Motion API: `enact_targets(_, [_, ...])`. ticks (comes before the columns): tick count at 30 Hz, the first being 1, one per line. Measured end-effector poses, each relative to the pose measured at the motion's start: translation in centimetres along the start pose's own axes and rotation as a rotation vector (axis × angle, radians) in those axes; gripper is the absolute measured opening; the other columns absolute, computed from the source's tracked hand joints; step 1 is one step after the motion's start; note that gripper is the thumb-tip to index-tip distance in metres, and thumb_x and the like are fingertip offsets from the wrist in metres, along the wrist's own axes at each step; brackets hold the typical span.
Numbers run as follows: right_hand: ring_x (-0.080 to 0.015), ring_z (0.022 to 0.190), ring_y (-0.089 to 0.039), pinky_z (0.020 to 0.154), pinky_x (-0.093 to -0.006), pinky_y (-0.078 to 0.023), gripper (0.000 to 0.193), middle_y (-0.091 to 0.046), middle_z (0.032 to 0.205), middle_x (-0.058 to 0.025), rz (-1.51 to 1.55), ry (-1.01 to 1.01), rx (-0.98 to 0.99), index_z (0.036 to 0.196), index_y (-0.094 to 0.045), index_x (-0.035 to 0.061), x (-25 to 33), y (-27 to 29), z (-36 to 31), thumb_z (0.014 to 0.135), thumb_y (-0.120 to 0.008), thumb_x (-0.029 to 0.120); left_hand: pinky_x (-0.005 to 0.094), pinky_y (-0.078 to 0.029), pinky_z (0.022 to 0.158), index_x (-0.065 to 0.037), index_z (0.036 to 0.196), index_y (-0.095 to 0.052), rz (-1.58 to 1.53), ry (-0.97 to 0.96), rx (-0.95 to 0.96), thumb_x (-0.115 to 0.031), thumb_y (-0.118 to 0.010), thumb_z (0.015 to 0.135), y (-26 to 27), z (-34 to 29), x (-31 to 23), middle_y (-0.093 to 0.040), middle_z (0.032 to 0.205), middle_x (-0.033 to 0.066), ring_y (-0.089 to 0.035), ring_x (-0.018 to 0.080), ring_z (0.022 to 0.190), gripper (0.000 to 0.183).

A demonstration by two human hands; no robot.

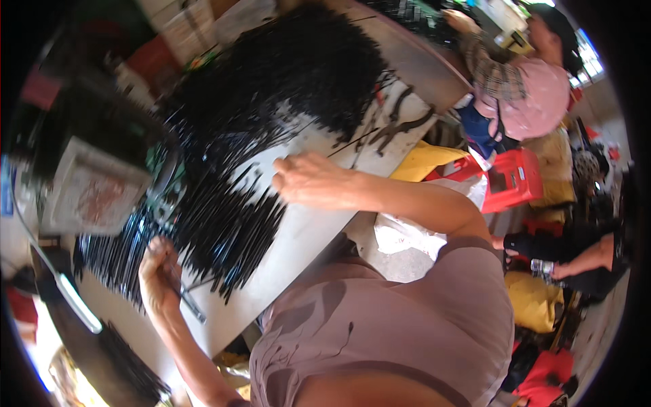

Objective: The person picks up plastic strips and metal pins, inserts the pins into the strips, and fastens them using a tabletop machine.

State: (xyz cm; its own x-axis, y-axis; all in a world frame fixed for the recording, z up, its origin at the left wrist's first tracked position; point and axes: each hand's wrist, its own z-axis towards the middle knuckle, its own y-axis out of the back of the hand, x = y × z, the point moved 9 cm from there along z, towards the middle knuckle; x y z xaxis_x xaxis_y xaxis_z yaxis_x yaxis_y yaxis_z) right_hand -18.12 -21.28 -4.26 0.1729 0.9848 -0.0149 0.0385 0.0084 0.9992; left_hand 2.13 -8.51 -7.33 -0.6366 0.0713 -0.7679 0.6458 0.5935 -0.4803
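Observation:
Many thin black strips [227, 224] lie side by side on the pale worktop [298, 237] in front of me. My left hand [159, 268] is closed at the near left, beside a bluish-black row of strips [112, 254] under a machine [159, 180]. A short dark grey rod [192, 306] sticks out below its palm, held in the fingers. Over the right edge of the strips, my right hand [312, 180] has its fingers curled together. Whatever they may pinch is hidden. Beyond it rises a large tangled heap of black strips [285, 68].
Thicker black pieces [400, 122] lie at the worktop's far right. A pale tray [98, 190] hangs by the machine. A white tube lamp [78, 304] is at left. To the right are a red plastic stool [512, 180], yellow sacks [532, 298] and a person in pink [525, 95] at another table.

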Motion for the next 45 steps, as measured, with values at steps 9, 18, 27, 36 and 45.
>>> enact_targets(9, [-0.023,0.074,-0.054,0.057,-0.0327,-0.046,0.011,-0.048,0.086,-0.0195,0.043,0.039,0.155,0.076,-0.05,-0.0085,0.1,2.0,0.3,0.071,-0.045,0.0,0.0129,-0.028,0.036,-0.006,0.082,-0.055,0.169,-0.085,-0.119,-0.011,-0.055,0.078,-0.4,-0.8,-1.0,-0.055,0.067,0.0029,-0.04,0.0026,0.045,0.006])
enact_targets(18, [-0.0176,0.053,-0.055,0.043,-0.0281,-0.044,0.014,-0.052,0.063,-0.0081,-0.11,0.072,-0.325,0.081,-0.05,0.0009,0.3,4.6,3.3,0.069,-0.055,0.008,0.0155,-0.027,0.035,-0.002,0.087,-0.054,0.277,-0.181,-0.135,-0.002,-0.054,0.074,-1.6,-0.7,-1.2,-0.054,0.061,0.0067,-0.036,0.0038,0.039,0.014])
enact_targets(27, [-0.0066,0.053,-0.049,0.049,-0.0205,-0.037,0.024,-0.054,0.06,-0.0011,1.108,-0.079,-0.435,0.093,-0.059,0.0017,0.2,1.3,11.7,0.079,-0.057,0.02,0.015,-0.027,0.033,-0.005,0.101,-0.054,0.251,-0.157,-0.155,0.0,-0.053,0.073,-3.1,-0.1,-1.4,-0.053,0.059,0.0051,-0.037,0.0027,0.038,0.029])
enact_targets(36, [-0.0027,0.048,-0.032,0.042,-0.0192,-0.025,0.022,-0.039,0.053,0.0046,1.676,-0.2,-0.171,0.063,-0.051,0.0033,1.9,0.8,13.3,0.08,-0.054,0.017,0.0144,-0.027,0.034,-0.008,0.106,-0.054,0.268,-0.145,-0.196,-0.003,-0.053,0.072,-2.1,-0.1,-1.4,-0.053,0.06,0.0021,-0.037,0.0021,0.04,0.034])
enact_targets(45, [-0.0021,0.047,-0.031,0.041,-0.0178,-0.023,0.019,-0.038,0.053,0.0046,1.711,-0.127,-0.217,0.065,-0.051,0.0033,2.4,1.4,13.9,0.08,-0.053,0.015,0.0148,-0.028,0.034,-0.009,0.106,-0.054,0.236,-0.139,-0.176,-0.002,-0.052,0.073,-2.4,0.0,-1.3,-0.053,0.059,0.0023,-0.037,0.0025,0.04,0.034])
